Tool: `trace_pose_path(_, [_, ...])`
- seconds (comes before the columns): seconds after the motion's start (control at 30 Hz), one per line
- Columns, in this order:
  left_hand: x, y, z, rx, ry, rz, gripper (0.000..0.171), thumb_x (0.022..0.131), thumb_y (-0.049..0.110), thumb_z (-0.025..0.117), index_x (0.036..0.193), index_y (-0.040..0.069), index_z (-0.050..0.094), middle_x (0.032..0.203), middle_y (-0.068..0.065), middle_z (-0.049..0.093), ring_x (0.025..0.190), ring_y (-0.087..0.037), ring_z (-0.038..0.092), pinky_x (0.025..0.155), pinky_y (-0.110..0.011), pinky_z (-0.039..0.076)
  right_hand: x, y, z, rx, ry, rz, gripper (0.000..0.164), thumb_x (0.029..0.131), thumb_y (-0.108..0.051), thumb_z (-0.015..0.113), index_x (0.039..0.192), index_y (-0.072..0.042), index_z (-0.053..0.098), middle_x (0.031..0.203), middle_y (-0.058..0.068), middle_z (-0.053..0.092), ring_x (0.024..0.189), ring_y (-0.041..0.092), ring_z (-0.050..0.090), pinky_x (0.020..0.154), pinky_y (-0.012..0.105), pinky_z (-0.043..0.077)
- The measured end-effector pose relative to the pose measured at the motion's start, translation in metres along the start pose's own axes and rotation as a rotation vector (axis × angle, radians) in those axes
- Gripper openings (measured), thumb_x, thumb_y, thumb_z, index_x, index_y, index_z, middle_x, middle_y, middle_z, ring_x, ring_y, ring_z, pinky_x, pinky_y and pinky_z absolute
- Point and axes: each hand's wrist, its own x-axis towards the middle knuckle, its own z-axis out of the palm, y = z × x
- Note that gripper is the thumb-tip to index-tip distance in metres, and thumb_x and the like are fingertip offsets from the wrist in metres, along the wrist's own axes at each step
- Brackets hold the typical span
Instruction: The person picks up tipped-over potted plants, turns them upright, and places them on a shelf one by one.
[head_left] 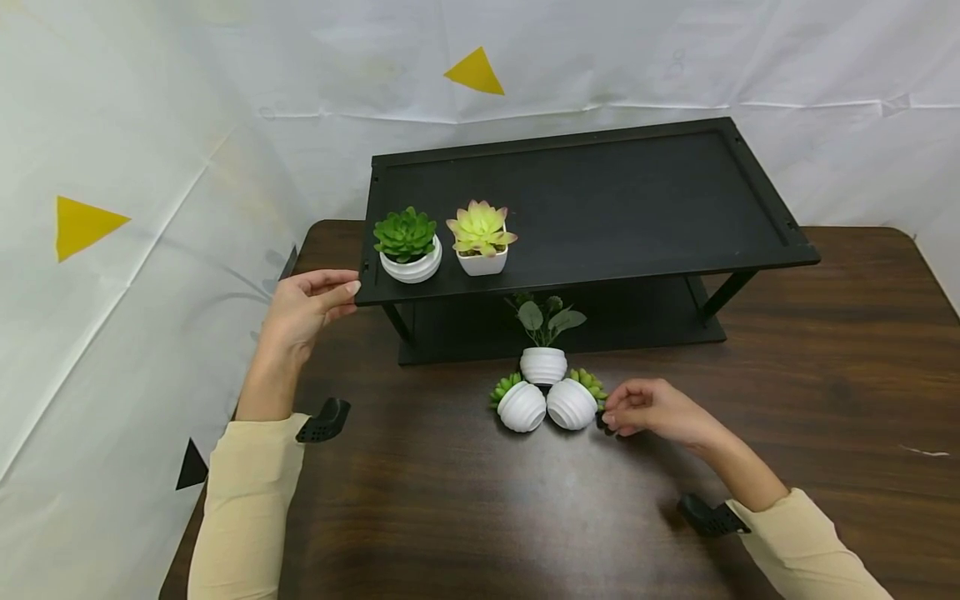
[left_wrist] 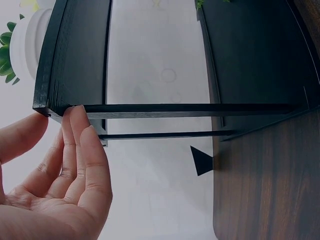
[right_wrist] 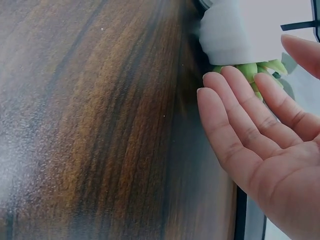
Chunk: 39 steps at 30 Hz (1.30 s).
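Observation:
My left hand [head_left: 307, 308] grips the front left corner of a two-tier black shelf [head_left: 622, 208], thumb on the outer edge and fingers underneath in the left wrist view. My right hand [head_left: 654, 410] is beside a tipped white ribbed pot [head_left: 572, 405] with a green succulent [head_left: 588, 383]. Its loosely bent fingers reach the leaves; the right wrist view does not show for certain whether they touch. A second tipped white pot [head_left: 522, 407] with a succulent lies to the left. Behind both, an upright white pot [head_left: 543, 366] holds a leafy plant [head_left: 547, 320].
On the upper tier stand a dark green succulent in a round white pot [head_left: 412, 265] and a yellow-green succulent in a square white pot [head_left: 482, 263]. The shelf stands on a dark wooden table [head_left: 480, 517]. White sheeting [head_left: 600, 58] hangs behind and at the left.

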Motion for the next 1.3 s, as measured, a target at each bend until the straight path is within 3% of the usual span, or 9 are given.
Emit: trace_pose_path(1.3, [-0.001,0.002,0.0,0.039,0.003,-0.005,0.036,0.086,0.009,0.064,0.114,-0.011,0.055,0.091,-0.001,0.058,0.069,-0.008,0.058,0.073,-0.022,0.052,0.03,-0.021,-0.012,-0.116,0.106,0.027,0.033,0.089,-0.014,0.06,0.108,0.012,0.052,0.098,0.024,0.06,0.087,0.035,0.059,0.077,0.045,0.051])
